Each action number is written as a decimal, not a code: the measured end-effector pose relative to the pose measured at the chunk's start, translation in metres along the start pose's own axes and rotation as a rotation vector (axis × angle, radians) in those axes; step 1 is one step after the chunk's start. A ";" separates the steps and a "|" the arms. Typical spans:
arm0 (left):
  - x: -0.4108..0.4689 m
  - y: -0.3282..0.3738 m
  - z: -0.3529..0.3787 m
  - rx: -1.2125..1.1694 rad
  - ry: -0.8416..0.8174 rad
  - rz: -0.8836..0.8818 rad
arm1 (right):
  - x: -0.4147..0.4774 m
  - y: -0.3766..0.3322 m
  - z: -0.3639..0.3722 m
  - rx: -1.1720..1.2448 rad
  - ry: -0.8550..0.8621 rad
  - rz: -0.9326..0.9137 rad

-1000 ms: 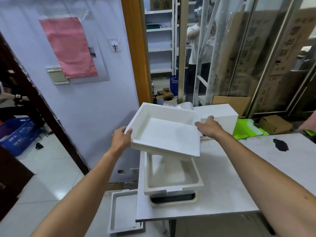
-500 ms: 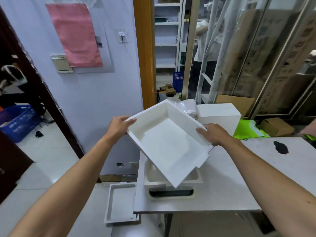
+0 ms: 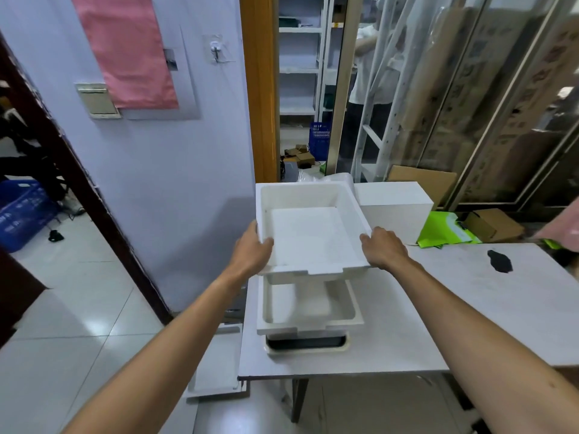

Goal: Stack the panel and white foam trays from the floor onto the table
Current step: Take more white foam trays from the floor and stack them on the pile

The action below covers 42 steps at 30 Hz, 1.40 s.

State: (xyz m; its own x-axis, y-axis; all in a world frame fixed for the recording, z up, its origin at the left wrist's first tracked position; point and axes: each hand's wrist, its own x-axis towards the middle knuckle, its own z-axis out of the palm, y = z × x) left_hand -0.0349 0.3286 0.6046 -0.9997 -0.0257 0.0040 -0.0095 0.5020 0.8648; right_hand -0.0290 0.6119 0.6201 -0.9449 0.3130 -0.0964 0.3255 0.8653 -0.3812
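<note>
I hold a white foam tray [image 3: 308, 233] in the air, open side up, squared above the stack on the table [image 3: 438, 308]. My left hand [image 3: 252, 250] grips its left rim and my right hand [image 3: 383, 249] grips its right rim. Directly below it a second white foam tray [image 3: 308, 308] rests on a cream-rimmed dark panel [image 3: 307, 343] at the table's left end. Another white foam tray [image 3: 216, 361] lies on the floor beside the table's left edge, partly hidden by the tabletop.
A white box [image 3: 394, 205] stands at the table's back, with a green bag [image 3: 445, 230] and a cardboard box [image 3: 492, 225] to its right. A black patch [image 3: 499, 260] marks the tabletop. A blue basket [image 3: 22, 208] sits far left on the tiled floor. A person stands among shelves behind the glass.
The held tray has turned from a skewed, tilted pose to level and lined up with the tray below it. Both hands now grip its side rims nearer to me.
</note>
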 end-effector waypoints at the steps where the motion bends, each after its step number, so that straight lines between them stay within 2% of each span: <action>1: -0.003 -0.004 0.003 0.036 -0.017 -0.013 | -0.001 0.001 0.001 -0.008 -0.029 0.003; 8: -0.006 -0.048 0.016 0.255 -0.192 -0.085 | -0.013 0.012 0.033 -0.016 -0.171 0.015; 13: -0.002 -0.059 0.021 0.356 -0.191 -0.143 | -0.014 0.016 0.059 0.009 -0.209 0.002; 26: 0.002 -0.089 0.037 0.661 -0.221 -0.149 | 0.002 0.022 0.095 -0.062 -0.270 0.006; 34: 0.006 -0.096 0.044 0.702 -0.304 -0.163 | 0.007 0.027 0.109 -0.092 -0.273 0.014; 42: 0.008 -0.107 0.054 0.740 -0.296 -0.155 | 0.008 0.032 0.118 -0.127 -0.295 -0.007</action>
State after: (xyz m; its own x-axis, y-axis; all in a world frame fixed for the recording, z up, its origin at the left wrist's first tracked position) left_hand -0.0427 0.3218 0.4851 -0.9496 0.0362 -0.3112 -0.0579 0.9559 0.2879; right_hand -0.0304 0.5959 0.4986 -0.9107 0.1963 -0.3634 0.3036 0.9147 -0.2666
